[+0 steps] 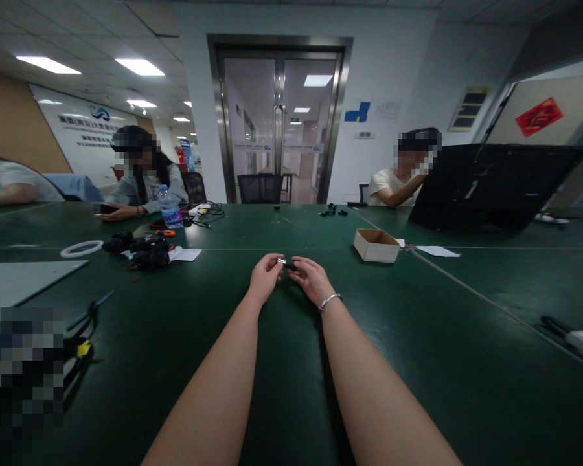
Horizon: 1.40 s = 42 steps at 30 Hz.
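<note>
Both arms reach forward over the green table (291, 362), and my hands meet near its middle. Between them is a small black piece with a shiny silver end (287, 263); it is too small for me to tell its kind. My left hand (262, 283) pinches the silver end with thumb and fingertips. On the other side, my right hand (315, 282) has its fingers closed on the black end. A silver bracelet (330, 301) circles my right wrist. The fingers partly cover both ends of the piece.
Beyond my right hand stands an open cardboard box (376, 248). To the left are a black bundle (148, 250), a white ring (81, 249) and a water bottle (170, 208). A large black panel (490, 188) stands at right. Several people sit around the table.
</note>
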Each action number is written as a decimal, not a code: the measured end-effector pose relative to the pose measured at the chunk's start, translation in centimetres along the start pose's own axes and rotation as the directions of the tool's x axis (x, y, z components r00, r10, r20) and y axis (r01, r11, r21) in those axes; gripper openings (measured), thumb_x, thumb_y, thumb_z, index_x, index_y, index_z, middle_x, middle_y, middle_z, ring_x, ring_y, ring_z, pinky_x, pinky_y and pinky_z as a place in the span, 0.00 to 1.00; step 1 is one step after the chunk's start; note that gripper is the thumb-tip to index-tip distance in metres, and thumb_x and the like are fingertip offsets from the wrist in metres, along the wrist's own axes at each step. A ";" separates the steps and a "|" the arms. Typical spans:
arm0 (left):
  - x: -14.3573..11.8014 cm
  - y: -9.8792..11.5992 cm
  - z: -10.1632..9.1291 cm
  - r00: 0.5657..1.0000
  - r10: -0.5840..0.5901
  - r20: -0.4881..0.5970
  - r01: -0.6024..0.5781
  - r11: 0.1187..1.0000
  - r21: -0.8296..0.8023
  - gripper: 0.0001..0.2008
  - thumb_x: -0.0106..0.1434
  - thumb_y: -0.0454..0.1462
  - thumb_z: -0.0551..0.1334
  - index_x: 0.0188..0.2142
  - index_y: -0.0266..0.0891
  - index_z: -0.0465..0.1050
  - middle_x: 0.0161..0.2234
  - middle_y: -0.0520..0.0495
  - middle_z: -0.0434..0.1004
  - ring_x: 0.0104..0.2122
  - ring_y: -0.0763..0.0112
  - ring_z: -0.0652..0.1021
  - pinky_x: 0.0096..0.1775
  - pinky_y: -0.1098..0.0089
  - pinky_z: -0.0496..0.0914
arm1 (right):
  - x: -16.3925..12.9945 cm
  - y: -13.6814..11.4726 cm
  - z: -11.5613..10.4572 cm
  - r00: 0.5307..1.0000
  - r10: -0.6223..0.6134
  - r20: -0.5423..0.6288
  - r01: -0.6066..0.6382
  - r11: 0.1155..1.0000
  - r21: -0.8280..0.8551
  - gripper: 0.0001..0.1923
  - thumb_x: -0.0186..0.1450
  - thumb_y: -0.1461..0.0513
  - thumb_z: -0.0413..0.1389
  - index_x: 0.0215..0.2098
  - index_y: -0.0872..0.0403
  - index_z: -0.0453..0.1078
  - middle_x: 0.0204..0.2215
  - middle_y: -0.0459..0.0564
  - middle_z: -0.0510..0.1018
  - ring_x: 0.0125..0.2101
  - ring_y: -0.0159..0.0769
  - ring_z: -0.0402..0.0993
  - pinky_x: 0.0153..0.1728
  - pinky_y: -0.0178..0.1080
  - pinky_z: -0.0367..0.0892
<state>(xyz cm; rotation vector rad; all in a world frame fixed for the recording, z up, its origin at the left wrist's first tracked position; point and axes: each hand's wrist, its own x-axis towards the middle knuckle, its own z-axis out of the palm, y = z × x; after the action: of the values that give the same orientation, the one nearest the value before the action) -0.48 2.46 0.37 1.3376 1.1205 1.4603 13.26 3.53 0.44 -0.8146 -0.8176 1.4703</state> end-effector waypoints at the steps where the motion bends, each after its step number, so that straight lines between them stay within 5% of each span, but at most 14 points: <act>1: 0.0 0.0 -0.1 1.000 0.010 0.004 -0.010 1.000 0.007 0.11 0.57 0.39 0.63 0.40 0.38 0.73 0.34 0.46 0.74 0.31 0.73 0.75 0.26 0.79 0.68 | 0.0 0.0 0.0 1.000 0.001 0.003 -0.001 1.000 0.001 0.06 0.55 0.69 0.61 0.31 0.56 0.74 0.25 0.49 0.78 0.23 0.31 0.74 0.26 0.32 0.74; 13: 0.4 -0.6 0.0 0.998 -0.052 -0.043 0.051 0.999 -0.011 0.09 0.57 0.40 0.64 0.33 0.36 0.73 0.31 0.46 0.75 0.29 0.73 0.76 0.27 0.77 0.70 | -0.3 -0.1 0.0 0.999 -0.012 0.030 0.012 1.000 -0.015 0.08 0.53 0.70 0.62 0.32 0.56 0.74 0.26 0.49 0.78 0.24 0.32 0.74 0.28 0.33 0.73; 21: 0.7 -1.6 -0.2 0.995 -0.063 -0.080 0.065 0.998 0.012 0.17 0.57 0.49 0.64 0.31 0.35 0.71 0.28 0.47 0.74 0.28 0.72 0.76 0.27 0.74 0.72 | -0.5 -0.3 0.3 0.999 -0.004 0.046 0.005 1.000 -0.018 0.08 0.54 0.71 0.60 0.31 0.57 0.74 0.26 0.49 0.78 0.26 0.31 0.75 0.32 0.34 0.73; 36: -0.2 -0.1 0.0 0.985 -0.078 -0.157 0.111 0.970 0.215 0.19 0.59 0.52 0.60 0.26 0.38 0.70 0.22 0.50 0.72 0.22 0.72 0.73 0.27 0.71 0.69 | -0.5 -0.2 0.3 0.997 -0.008 0.078 0.011 0.999 -0.040 0.10 0.52 0.73 0.60 0.32 0.56 0.75 0.26 0.47 0.77 0.27 0.31 0.75 0.32 0.33 0.73; 42: 0.1 -0.3 0.0 0.993 -0.031 -0.115 0.042 0.995 0.095 0.15 0.58 0.48 0.62 0.28 0.37 0.70 0.24 0.49 0.72 0.26 0.71 0.74 0.27 0.72 0.69 | -0.6 -0.4 0.4 0.998 0.024 0.060 -0.022 0.999 -0.035 0.08 0.56 0.72 0.60 0.34 0.58 0.73 0.27 0.51 0.79 0.27 0.33 0.77 0.30 0.33 0.73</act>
<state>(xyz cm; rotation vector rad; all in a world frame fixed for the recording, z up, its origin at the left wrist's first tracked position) -0.45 2.60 0.05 1.3066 1.2973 1.4876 13.15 2.92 1.01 -0.8113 -0.8833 1.5108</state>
